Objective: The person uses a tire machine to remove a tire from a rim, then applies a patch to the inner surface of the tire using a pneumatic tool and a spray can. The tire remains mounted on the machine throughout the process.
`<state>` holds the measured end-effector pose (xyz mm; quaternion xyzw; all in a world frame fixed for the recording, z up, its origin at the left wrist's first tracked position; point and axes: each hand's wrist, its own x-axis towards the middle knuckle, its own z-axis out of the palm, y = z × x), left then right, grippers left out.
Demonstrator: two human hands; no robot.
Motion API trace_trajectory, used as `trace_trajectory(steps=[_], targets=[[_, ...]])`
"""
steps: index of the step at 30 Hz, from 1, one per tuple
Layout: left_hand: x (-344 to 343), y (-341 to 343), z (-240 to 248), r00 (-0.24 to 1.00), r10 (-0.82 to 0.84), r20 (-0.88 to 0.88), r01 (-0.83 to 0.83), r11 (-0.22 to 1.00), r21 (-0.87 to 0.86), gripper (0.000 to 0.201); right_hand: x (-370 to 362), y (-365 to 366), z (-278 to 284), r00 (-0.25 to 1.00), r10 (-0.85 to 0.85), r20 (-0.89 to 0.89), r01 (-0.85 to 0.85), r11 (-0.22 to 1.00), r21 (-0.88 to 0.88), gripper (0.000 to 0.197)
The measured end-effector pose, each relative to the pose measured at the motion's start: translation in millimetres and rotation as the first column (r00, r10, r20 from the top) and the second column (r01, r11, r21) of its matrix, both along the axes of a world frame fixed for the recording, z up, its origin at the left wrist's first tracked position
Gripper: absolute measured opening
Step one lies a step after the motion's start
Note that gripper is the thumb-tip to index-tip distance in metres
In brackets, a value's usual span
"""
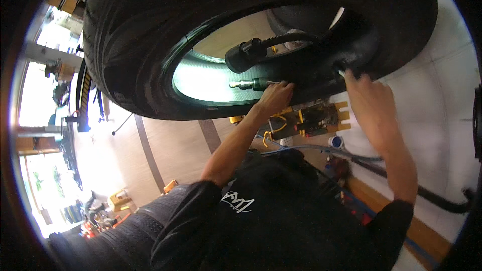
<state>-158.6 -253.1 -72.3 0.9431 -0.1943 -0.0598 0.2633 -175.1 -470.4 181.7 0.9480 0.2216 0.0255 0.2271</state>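
A large black tire (pixel 115 78) hangs in front of me, tilted so its hollow inside faces my hands. My left hand (pixel 277 95) reaches over the lower rim with its fingers curled. It closes around the dark end of a slim hand tool (pixel 253 84) with a silver metal tip, just above the brightly lit inner wall. Farther right, my right hand (pixel 370 98) is closed at the tire's inner edge. A small whitish piece shows at its fingertips, but motion blur hides what it is.
A black work lamp (pixel 246 55) on a flexible neck reaches into the tire opening. Below the tire are a yellow-and-black machine part (pixel 321 119) and a blue hose (pixel 321 147). Stacked tires (pixel 145 226) stand at lower left, and a white wall (pixel 442 95) is at right.
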Motion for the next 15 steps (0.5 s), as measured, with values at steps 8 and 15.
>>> trace_trajectory(steps=[8,15], targets=[[-200,230,158,0.194,0.319,0.928,-0.714,0.694,-0.09,0.027,88,31,-59,0.988,-0.104,0.113,0.107,0.994,-0.021,0.02],[-118,288,311,0.185,0.169,0.968,-0.647,0.763,-0.009,0.048,98,36,-116,0.99,-0.129,-0.057,0.11,0.959,-0.261,0.02]])
